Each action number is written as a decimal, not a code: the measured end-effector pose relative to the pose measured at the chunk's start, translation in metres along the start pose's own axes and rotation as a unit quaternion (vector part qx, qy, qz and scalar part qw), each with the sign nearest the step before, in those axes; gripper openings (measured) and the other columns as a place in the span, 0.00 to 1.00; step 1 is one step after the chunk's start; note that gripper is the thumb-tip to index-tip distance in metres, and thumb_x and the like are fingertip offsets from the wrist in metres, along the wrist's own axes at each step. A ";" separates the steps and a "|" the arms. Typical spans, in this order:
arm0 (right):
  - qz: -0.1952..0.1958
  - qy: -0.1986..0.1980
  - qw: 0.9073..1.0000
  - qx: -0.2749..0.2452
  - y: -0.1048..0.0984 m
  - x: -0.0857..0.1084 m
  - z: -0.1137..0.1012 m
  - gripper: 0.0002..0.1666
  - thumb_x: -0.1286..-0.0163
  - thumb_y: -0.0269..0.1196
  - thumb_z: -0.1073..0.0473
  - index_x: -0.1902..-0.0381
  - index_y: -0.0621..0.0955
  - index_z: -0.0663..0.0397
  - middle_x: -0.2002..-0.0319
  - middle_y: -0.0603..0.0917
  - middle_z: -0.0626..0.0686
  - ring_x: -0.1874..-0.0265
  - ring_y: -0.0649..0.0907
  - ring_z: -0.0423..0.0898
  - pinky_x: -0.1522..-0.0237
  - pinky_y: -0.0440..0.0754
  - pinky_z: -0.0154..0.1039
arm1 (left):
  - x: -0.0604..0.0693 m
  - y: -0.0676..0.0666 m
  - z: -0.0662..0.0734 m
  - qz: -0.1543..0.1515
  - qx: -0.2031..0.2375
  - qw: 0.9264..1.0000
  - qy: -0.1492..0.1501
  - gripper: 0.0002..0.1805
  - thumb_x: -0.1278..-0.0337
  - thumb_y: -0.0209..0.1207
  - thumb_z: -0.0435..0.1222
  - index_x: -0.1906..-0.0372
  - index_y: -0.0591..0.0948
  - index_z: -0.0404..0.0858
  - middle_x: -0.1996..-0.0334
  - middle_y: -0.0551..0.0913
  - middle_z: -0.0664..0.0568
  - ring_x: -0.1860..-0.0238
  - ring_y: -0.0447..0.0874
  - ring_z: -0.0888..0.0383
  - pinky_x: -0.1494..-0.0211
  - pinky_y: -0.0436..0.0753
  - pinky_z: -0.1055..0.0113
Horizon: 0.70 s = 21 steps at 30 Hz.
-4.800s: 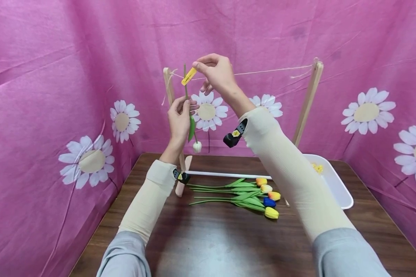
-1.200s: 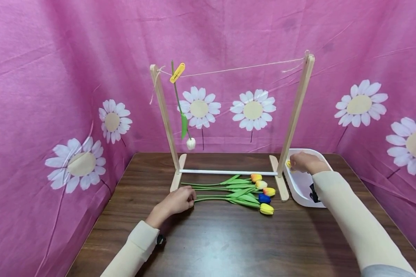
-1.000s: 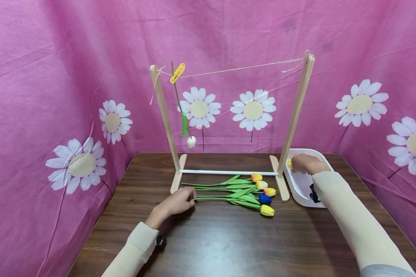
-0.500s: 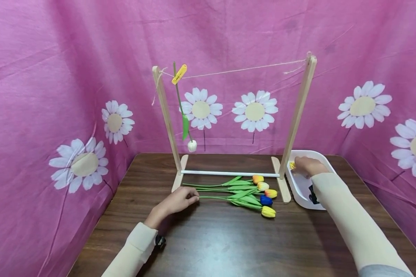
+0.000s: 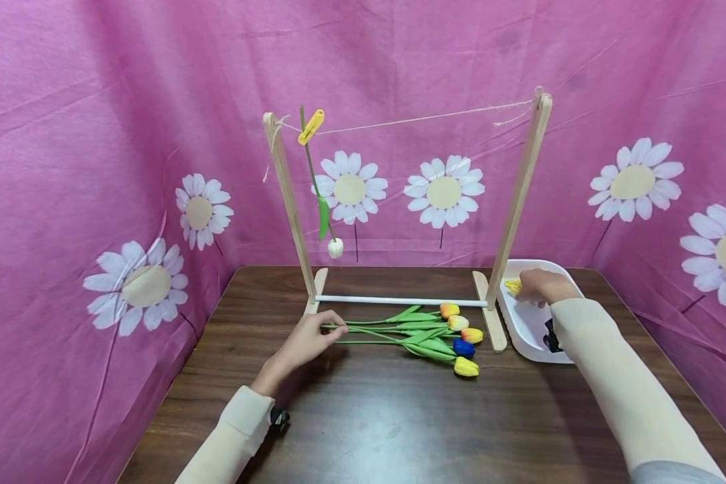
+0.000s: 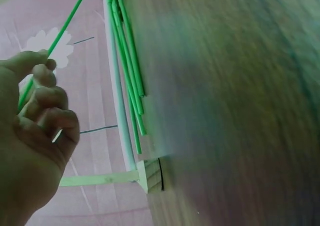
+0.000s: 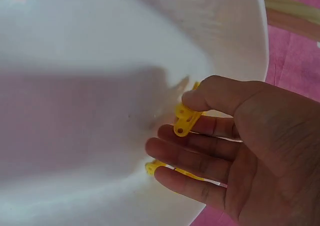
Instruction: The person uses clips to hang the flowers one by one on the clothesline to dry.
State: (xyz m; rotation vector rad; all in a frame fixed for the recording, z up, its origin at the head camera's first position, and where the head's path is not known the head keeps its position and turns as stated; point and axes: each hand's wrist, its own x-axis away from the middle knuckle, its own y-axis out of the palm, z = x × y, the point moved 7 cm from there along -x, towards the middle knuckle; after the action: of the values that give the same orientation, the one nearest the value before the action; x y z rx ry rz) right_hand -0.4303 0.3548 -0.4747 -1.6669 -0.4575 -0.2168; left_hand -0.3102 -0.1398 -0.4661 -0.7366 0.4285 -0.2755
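Observation:
My left hand (image 5: 307,341) pinches one green tulip stem (image 6: 64,28) between thumb and index finger, raised off the table. Which bloom it carries is unclear. Beside it lie several tulips, among them a yellow bloom (image 5: 466,367) and a blue one (image 5: 463,347); their stem ends (image 6: 131,80) show in the left wrist view. My right hand (image 5: 543,288) is inside the white tray (image 7: 75,30), with a yellow clothespin (image 7: 186,120) between thumb and index finger. More yellow clothespins (image 7: 152,167) lie under its other fingers. A white tulip (image 5: 335,248) hangs upside down from the string, clipped by another yellow clothespin (image 5: 311,127).
A wooden frame stands at the back, with a left post (image 5: 290,202), a right post (image 5: 518,202) and a white crossbar (image 5: 399,301). String (image 5: 423,119) spans the post tops. A pink floral curtain (image 5: 363,60) surrounds the brown table (image 5: 369,417).
The white tulip was clipped to the string and both hands came down. My left hand has since taken a stem and lifted it slightly; my right hand has picked up a clothespin in the tray.

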 end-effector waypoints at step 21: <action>0.149 -0.043 0.977 -0.144 -0.043 0.034 0.012 0.20 0.31 0.68 0.58 0.56 0.74 0.70 0.66 0.81 0.62 0.71 0.81 0.50 0.72 0.86 0.42 | -0.016 -0.011 0.041 0.093 0.323 0.938 0.081 0.09 0.17 0.52 0.31 0.53 0.72 0.25 0.51 0.88 0.26 0.65 0.95 0.39 0.60 0.91 0.41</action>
State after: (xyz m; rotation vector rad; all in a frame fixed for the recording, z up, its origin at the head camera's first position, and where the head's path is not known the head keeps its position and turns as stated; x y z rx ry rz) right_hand -0.4192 0.3765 -0.4237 -2.0112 -0.2414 0.0125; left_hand -0.3059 -0.1171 -0.4273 -0.0270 0.5230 -0.2789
